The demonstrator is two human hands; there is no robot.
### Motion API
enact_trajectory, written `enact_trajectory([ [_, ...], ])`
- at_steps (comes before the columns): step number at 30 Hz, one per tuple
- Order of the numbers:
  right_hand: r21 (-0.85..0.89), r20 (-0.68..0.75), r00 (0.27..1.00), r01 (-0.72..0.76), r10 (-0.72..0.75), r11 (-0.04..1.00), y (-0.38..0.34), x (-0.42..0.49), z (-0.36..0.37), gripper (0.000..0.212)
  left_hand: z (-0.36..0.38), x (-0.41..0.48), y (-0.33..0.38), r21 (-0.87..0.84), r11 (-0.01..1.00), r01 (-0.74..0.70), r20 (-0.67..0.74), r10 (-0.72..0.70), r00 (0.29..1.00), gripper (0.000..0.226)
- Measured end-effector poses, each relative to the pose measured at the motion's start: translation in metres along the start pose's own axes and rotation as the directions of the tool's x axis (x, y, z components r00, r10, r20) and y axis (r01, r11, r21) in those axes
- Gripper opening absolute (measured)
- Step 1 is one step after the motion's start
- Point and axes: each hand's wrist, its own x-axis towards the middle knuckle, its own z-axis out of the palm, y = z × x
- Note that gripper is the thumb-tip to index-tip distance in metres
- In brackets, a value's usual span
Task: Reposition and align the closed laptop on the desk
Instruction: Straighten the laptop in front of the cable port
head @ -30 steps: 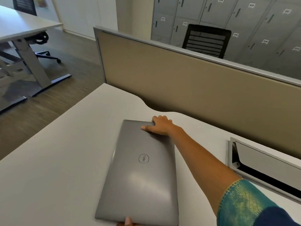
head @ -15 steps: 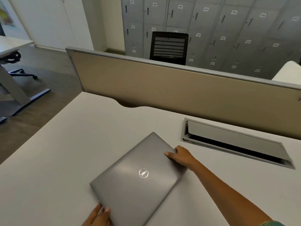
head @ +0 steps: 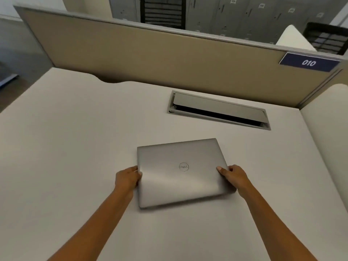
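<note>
From the bottom of the frame my two forearms reach in. My left hand (head: 128, 178) has its grip closed over the left edge of the closed laptop (head: 180, 172), and my right hand (head: 234, 175) is clamped on the right edge, thumb on the lid. That lets me twist and square it. It lies flat on the worktop (head: 66, 147) at centre frame, nearly parallel with the cable hatch (head: 219, 110) and partition (head: 150, 53) beyond.

Brushed grey metal laptop (head: 180, 172) with soft sheen on matt, smooth off-white desk (head: 75, 147).
</note>
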Motion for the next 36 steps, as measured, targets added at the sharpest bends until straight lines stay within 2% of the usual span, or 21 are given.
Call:
enact_trajectory([
  [5, 0.043, -0.044, 0.998, -0.047, 0.049, 0.998, 0.05, -0.024, -0.037, 0.042, 0.045, -0.004, -0.006, 0.107, 0.994, -0.036, 0.06, 0.03, 0.998, 0.038],
  [11, 0.083, -0.092, 0.993, -0.07, 0.077, 0.994, 0.085, -0.044, -0.057, 0.045, 0.078, -0.011, -0.015, 0.18, 0.98, -0.081, 0.062, 0.071, 0.996, 0.04],
  [13, 0.091, -0.104, 0.991, -0.069, 0.078, 0.993, 0.089, -0.046, -0.059, 0.038, 0.084, -0.014, -0.015, 0.206, 0.973, -0.108, 0.044, 0.101, 0.994, 0.039],
  [18, 0.05, -0.135, 0.99, -0.037, 0.043, 0.998, 0.092, -0.047, -0.058, 0.037, 0.087, -0.017, -0.014, 0.295, 0.939, -0.175, -0.029, 0.191, 0.981, 0.035],
  [23, 0.016, -0.151, 0.988, -0.028, 0.03, 0.999, 0.092, -0.045, -0.06, 0.04, 0.091, -0.021, -0.012, 0.481, 0.831, -0.278, -0.033, 0.334, 0.942, 0.034],
  [30, 0.042, -0.159, 0.983, -0.082, 0.087, 0.996, 0.088, -0.043, -0.068, 0.052, 0.091, -0.026, -0.015, 0.597, 0.702, -0.388, 0.034, 0.461, 0.887, 0.032],
  [36, 0.062, -0.189, 0.977, -0.093, 0.103, 0.994, 0.081, -0.059, -0.066, 0.043, 0.085, -0.02, -0.01, 0.671, 0.597, -0.439, 0.152, 0.469, 0.87, 0.041],
])
